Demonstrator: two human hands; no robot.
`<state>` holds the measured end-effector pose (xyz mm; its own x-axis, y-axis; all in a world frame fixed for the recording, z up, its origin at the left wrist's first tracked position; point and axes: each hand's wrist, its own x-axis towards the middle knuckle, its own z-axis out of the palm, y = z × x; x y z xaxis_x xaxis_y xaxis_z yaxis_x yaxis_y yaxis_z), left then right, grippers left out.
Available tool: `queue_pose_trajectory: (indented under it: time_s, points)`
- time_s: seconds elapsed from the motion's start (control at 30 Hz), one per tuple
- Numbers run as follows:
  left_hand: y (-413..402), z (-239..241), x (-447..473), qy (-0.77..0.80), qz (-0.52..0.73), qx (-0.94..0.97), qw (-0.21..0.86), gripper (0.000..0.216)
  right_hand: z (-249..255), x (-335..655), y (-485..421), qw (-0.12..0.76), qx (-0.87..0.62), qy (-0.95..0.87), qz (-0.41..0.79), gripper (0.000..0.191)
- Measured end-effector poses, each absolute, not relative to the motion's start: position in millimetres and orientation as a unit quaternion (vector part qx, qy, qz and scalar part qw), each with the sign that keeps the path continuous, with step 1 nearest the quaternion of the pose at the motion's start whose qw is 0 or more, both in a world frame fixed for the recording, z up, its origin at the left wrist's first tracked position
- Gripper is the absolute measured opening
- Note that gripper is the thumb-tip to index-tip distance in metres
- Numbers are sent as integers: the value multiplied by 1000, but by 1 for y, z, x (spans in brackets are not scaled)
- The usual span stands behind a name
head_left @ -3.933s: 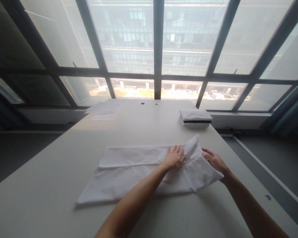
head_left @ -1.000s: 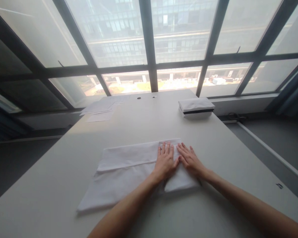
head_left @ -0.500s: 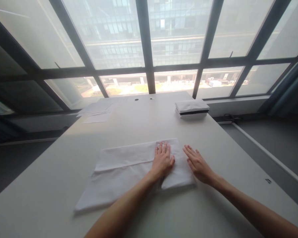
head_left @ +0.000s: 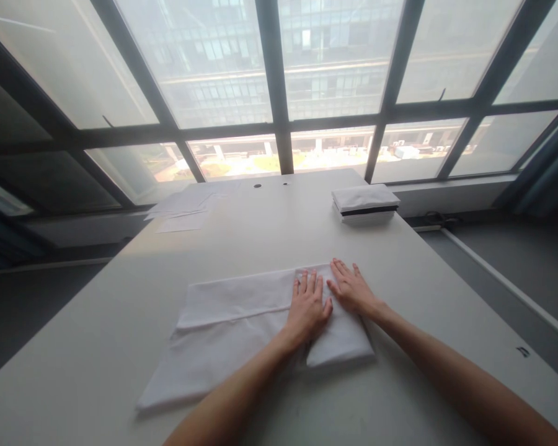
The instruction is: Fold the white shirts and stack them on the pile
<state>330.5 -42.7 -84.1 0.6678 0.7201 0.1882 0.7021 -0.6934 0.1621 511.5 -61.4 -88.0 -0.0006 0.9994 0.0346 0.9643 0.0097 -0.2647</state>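
A white cloth (head_left: 223, 325) lies flat on the white table (head_left: 270, 229), its right end folded over onto itself. My left hand (head_left: 308, 308) lies flat on the folded part with fingers stretched out. My right hand (head_left: 349, 288) lies flat beside it on the far right part of the fold, fingers apart. Neither hand holds anything.
A stack of folded white cloths with a dark band (head_left: 365, 204) sits at the far right of the table. Loose sheets of paper (head_left: 186, 207) lie at the far left. Large windows (head_left: 279, 80) stand behind the table. The floor drops away on both sides.
The right end of the cloth was folded over to the left. My right hand slid off to the right edge, then came back up onto the far part of the fold.
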Motion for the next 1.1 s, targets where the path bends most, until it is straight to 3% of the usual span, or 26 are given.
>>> queue_pose_trajectory:
  time_s: [0.37,0.6,0.8,1.1]
  points:
    - [-1,-78,312,444,60,893,54,62,-82,510,-66,132,-719,-675,98,65]
    - [-6,-86,312,443,75,893,27,61,-70,477,-94,220,-684,-694,51,54]
    - [-4,-84,308,438,81,894,39,58,-77,451,-105,148,-669,-724,80,62]
    - [-4,-80,303,439,82,894,38,66,-77,456,-105,134,-664,-733,64,66]
